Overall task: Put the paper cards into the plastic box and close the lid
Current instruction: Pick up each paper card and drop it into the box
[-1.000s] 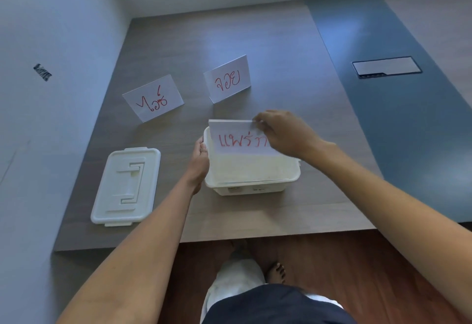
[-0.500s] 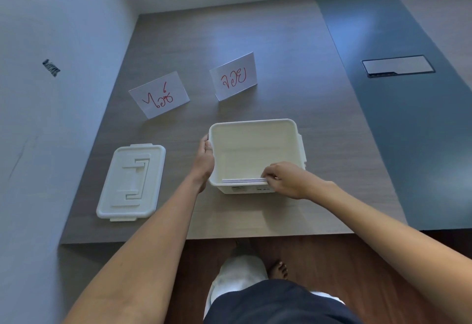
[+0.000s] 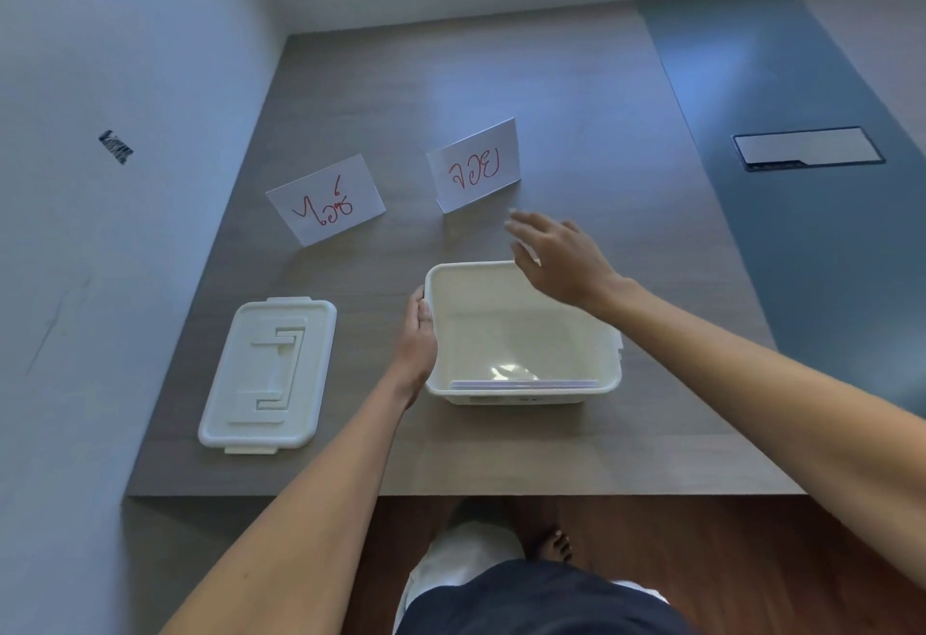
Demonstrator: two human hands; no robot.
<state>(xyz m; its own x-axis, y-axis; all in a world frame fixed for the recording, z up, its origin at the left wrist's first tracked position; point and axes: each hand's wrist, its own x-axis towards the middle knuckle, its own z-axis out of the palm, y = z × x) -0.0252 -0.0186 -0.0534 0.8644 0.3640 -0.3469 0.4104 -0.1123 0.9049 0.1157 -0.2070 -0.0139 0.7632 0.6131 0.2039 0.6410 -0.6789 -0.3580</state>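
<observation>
A white plastic box (image 3: 609,374) stands open on the wooden table near its front edge. One paper card (image 3: 523,384) lies inside against the near wall, only its top edge showing. My left hand (image 3: 418,334) grips the box's left rim. My right hand (image 3: 556,253) hovers over the box's far right corner, fingers spread and holding nothing, just short of a folded white card with red writing (image 3: 473,171). A second card with red writing (image 3: 325,198) stands to its left. The white lid (image 3: 268,374) lies flat to the left of the box.
A white wall runs along the left side of the table (image 3: 576,98). A blue strip with a rectangular cover plate (image 3: 806,148) lies at the right. Below the table's front edge are a wooden floor and my feet (image 3: 551,542).
My right hand lowered a card into the box, let it go against the near wall, and has since lifted out and moved toward the right-hand standing card. My left hand stayed on the box.
</observation>
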